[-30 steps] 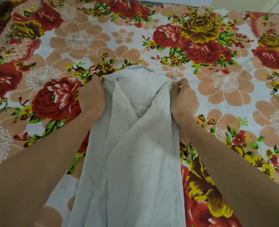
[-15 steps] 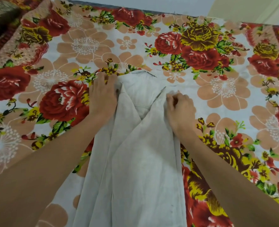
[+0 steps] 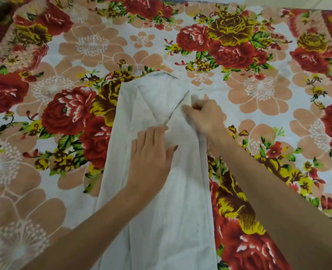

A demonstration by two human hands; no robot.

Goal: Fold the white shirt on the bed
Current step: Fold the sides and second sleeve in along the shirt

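A white, thin cotton shirt [image 3: 161, 191] is lying lengthwise on the bed, spread over a bedsheet printed with red, yellow and peach flowers [image 3: 258, 90], its two side panels folded inward so they are overlapping down the middle. The left hand [image 3: 151, 154] is resting flat on the overlapped cloth, fingers spread wide and holding nothing. The right hand [image 3: 204, 115], blurred, is curling its fingers and pinching the edge of the right panel near the shirt's upper end. Both bare forearms are reaching in from the near side.
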